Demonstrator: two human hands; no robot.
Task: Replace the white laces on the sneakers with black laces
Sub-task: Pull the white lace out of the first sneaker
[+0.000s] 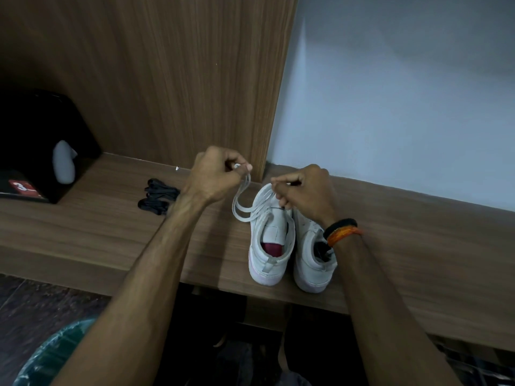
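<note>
White lace (242,203) looped out of left sneaker (271,235), just right of frame centre; two strands rising from the eyelets up to left hand (216,175). Pinched there between thumb and curled fingers, held above and to the upper left of the shoe. Upper rows of that lace still threaded across the tongue. Red insole visible inside the opening.

Right hand (305,192) over the front of the shoe, fingers curled and pinching the lace at the eyelets; exact point of grip partly hidden by the knuckles. Black and orange bands (342,231) round that wrist.

Right sneaker (313,257) touching the left one, side by side, heels toward the lower edge of the frame, toes toward the wall; front half covered by the right hand and wrist. Both standing upright near the front edge of wooden shelf (111,218).

Black laces (159,195) bundled on the shelf, left of centre, just beside the left forearm, apart from the shoes.

Black box (41,146) at the far left edge, on the same shelf, with a red label low on its face and a pale grey rounded object (64,161) in front of it.

Wood-grain panel (172,73) upright behind, filling upper left; pale blue-grey wall (404,101) filling upper right. Dark floor below the shelf, with something green and shiny (53,355) at lower left, too blurred to identify.
</note>
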